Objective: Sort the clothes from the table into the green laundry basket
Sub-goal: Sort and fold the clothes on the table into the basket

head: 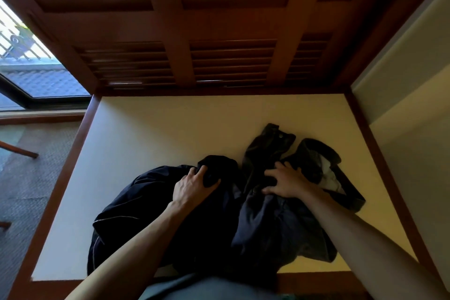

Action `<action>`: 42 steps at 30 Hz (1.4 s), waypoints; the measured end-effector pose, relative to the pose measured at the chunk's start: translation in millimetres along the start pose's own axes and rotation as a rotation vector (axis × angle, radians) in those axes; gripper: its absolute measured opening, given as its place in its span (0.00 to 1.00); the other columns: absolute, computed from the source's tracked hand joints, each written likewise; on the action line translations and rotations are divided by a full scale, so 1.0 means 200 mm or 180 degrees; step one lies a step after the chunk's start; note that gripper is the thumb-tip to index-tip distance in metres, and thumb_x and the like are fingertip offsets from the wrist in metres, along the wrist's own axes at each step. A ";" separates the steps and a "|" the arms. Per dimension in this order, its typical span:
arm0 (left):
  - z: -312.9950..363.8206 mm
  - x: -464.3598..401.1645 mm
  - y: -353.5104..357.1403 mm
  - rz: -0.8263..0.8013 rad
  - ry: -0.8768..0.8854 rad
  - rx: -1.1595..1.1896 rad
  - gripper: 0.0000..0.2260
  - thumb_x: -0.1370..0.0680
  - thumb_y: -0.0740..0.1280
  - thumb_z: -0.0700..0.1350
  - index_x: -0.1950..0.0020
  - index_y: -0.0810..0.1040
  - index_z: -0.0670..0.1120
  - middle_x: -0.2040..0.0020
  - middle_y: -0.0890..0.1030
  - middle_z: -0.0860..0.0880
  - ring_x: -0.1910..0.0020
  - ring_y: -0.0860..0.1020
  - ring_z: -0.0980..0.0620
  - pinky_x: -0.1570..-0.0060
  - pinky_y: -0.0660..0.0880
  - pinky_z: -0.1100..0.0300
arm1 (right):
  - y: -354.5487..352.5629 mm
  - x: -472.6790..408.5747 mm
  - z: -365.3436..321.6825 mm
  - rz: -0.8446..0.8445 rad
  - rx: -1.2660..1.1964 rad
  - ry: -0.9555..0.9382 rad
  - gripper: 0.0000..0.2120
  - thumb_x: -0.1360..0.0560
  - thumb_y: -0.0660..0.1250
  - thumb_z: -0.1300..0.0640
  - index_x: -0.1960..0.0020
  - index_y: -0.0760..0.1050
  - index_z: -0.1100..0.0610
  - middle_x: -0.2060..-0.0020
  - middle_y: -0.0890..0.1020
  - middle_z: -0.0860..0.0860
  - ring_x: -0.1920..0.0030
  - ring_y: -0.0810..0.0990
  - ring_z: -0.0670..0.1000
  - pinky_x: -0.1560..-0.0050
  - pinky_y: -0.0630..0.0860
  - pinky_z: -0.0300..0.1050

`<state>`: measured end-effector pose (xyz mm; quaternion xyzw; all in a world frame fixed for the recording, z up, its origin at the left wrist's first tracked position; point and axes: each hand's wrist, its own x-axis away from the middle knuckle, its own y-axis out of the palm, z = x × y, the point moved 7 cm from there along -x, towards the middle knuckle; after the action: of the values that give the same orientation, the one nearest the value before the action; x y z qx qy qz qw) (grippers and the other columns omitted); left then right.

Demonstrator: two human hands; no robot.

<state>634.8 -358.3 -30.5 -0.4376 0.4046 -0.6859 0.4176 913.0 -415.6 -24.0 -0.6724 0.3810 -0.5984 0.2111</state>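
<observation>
A heap of dark clothes is shown on the near half of a cream-topped table with a red-brown wooden frame. The heap is made up of a black, softly rumpled garment with pale piping on the left and a dark grey, crumpled garment with a pale lining on the right, the two touching at the middle. The black garment is gripped by the left hand, whose fingers are curled round a bunched fold at its far edge. The grey garment is pressed by the right hand, fingers spread and slightly bent into the cloth (whether a fold is actually pinched cannot be told). The gathering step is judged to be in hand, with no garment yet lifted. The green laundry basket is not in view. The next move calls for both grips to be secured, the cloth raised off the table and the basket located. Brown louvred shutters stand beyond the far edge.
</observation>
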 end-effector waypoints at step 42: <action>1.12 0.93 -0.83 0.0029 0.3023 0.1928 0.22 0.26 0.65 0.67 0.41 0.78 0.53 0.45 0.84 0.51 0.44 0.82 0.49 0.48 0.73 0.62 | 0.62 2.60 -0.21 0.5663 -0.4308 0.2188 0.10 0.25 0.74 0.51 0.65 0.83 0.51 0.68 0.85 0.48 0.63 0.84 0.51 0.59 0.79 0.45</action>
<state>758.4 -519.1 235.3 0.0604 0.3350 -0.8913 0.2995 836.3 -883.3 227.7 0.0535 0.9956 -0.0649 0.0402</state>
